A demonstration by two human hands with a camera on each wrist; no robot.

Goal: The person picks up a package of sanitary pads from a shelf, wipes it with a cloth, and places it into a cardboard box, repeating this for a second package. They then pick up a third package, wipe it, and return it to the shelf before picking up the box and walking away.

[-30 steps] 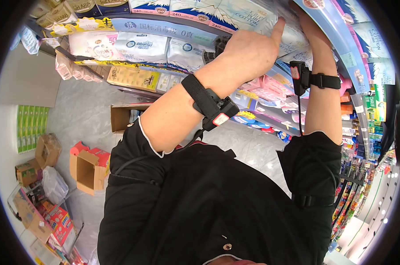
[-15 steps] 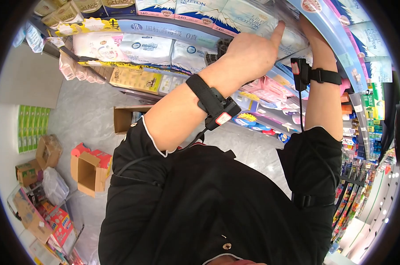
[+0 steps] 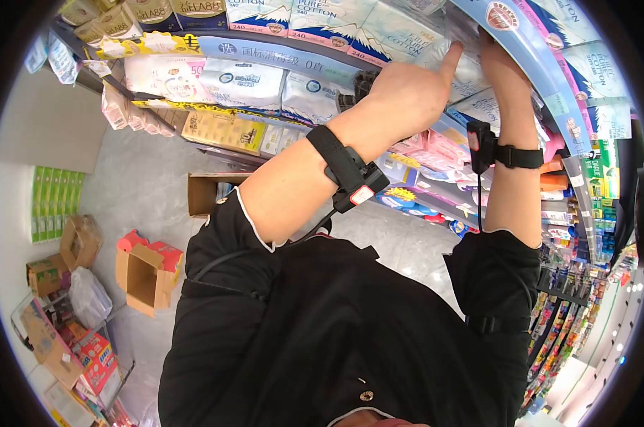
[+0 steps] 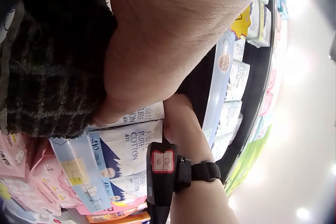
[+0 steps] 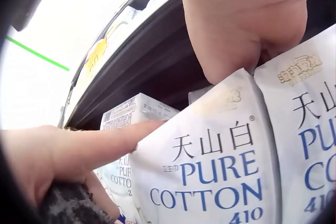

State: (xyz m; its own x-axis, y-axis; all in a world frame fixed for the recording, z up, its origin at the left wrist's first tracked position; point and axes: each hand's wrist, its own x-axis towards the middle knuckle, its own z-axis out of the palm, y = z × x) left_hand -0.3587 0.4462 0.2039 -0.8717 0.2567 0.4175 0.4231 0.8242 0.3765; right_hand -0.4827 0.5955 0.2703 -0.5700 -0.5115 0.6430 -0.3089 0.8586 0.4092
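In the head view my left hand (image 3: 411, 92) is at the shelf edge with its index finger stretched along a white sanitary-pad pack. A dark plaid cloth (image 4: 52, 61) is bunched in its other fingers. In the right wrist view, a left finger (image 5: 110, 142) touches the side of a pack marked Pure Cotton 410 (image 5: 210, 166). My right hand (image 5: 241, 24) reaches over the top of this pack, by its gap with a neighbouring 410 pack (image 5: 310, 129). The right fingertips are hidden behind the packs; I cannot tell whether they grip one.
A blue shelf strip (image 3: 542, 71) curves close beside the right arm. More Pure Cotton packs (image 3: 322, 25) line the shelf to the left, with pink packs (image 3: 421, 142) lower down. On the floor stand an open carton (image 3: 144, 277) and another box (image 3: 204, 196) below the shelves.
My right hand and wrist have drawn back a little toward my body. The left hand keeps its place at the packs, finger still extended. The head view has shifted slightly.
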